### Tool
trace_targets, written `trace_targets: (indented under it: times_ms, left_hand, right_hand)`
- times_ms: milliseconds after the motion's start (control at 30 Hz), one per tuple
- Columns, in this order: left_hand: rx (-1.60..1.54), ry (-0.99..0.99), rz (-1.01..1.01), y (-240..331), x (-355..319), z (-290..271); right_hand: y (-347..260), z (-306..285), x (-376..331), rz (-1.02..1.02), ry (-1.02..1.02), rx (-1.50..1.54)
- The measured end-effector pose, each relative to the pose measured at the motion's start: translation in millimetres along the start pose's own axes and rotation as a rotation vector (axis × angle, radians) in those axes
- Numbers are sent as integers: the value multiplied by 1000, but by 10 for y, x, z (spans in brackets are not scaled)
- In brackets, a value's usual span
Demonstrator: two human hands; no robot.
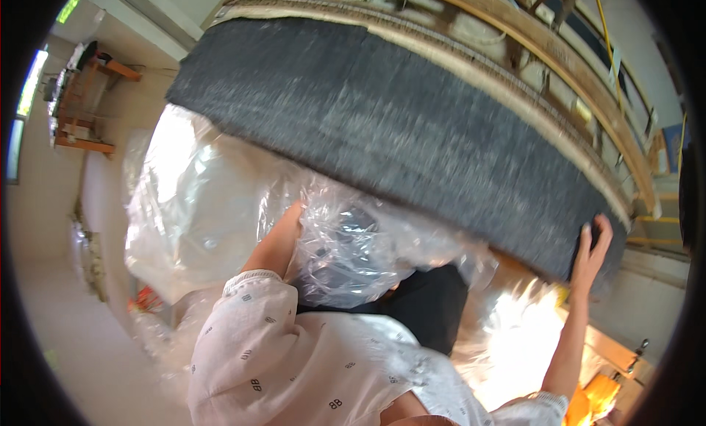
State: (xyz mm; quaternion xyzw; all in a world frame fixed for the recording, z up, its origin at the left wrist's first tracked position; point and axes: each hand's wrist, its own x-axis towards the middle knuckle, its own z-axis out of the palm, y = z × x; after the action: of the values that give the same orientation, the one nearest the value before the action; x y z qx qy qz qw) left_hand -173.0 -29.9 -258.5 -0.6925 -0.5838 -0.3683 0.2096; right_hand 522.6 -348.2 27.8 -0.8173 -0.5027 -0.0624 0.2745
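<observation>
A long dark grey fabric-like sheet (368,124) stretches across in front of me, from the far left to the right. My right hand (593,251) rests on its right end, thumb and fingers apart against the dark surface. My left forearm (276,242) reaches up to crumpled clear plastic sheeting (346,238) below the grey sheet's lower edge. The left hand itself is hidden by the plastic and the sheet, so its fingers do not show. More clear plastic (184,205) hangs under the sheet's left part.
Beyond the grey sheet runs a pale edge strip, then a long wooden rail (544,51). A wooden shelf (88,143) with things on it is fixed to the left wall. Orange material (594,398) lies at the lower right, near a wooden board (607,350).
</observation>
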Motion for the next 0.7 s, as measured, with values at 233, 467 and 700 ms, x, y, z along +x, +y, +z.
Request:
trace_targets:
  times_ms: [233, 467, 700]
  left_hand:
    - [448, -79, 84, -1583, 44, -3013]
    - [837, -50, -51, -2037, -545, -5208]
    - [1158, -23, -208, -2259, -1305, -6468]
  right_hand:
    - [427, 21, -9, -80, 2, -73]
    - [548, 67, -14, -153, -15, -161]
    - [725, 74, 27, -278, -40, -171]
